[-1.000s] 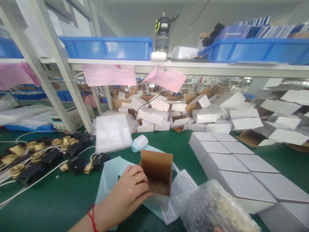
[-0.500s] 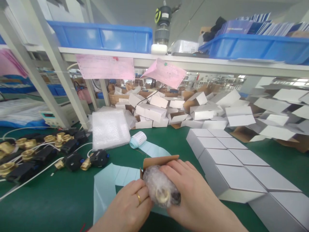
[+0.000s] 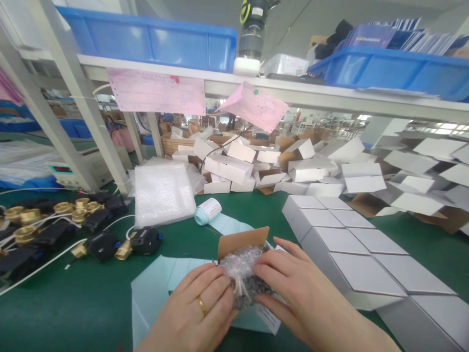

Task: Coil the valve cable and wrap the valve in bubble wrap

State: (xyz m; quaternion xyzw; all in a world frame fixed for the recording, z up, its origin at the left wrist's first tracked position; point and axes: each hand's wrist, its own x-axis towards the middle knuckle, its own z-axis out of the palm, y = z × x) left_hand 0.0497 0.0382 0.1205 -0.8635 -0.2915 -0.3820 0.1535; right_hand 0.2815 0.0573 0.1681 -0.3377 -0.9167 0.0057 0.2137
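Note:
A bubble-wrapped valve [image 3: 240, 266] sits partly in a small carton whose brown inner flap [image 3: 244, 242] stands up behind it. Through the clear wrap a brass ring and a dark body show. My left hand [image 3: 200, 303], with a gold ring, curls its fingers against the wrapped valve's left side. From the right, my right hand [image 3: 296, 283] presses its fingers and thumb round the wrap. Both hands hide most of the carton's walls. Under them lies a strip of light blue labels [image 3: 154, 278], which runs back to a label roll [image 3: 208, 211].
Several black-and-brass valves with white cables [image 3: 102, 244] lie at left. A stack of bubble-wrap sheets [image 3: 164, 193] is behind them. Closed white boxes [image 3: 351, 239] stand in rows at right, with open white cartons [image 3: 229, 168] heaped at the back. A shelf with blue bins [image 3: 154, 41] crosses above.
The wrapped valve has gone lower into the carton, and its brass end is less exposed. My right hand's fingers have moved apart and shifted right; my left hand covers more of the left side.

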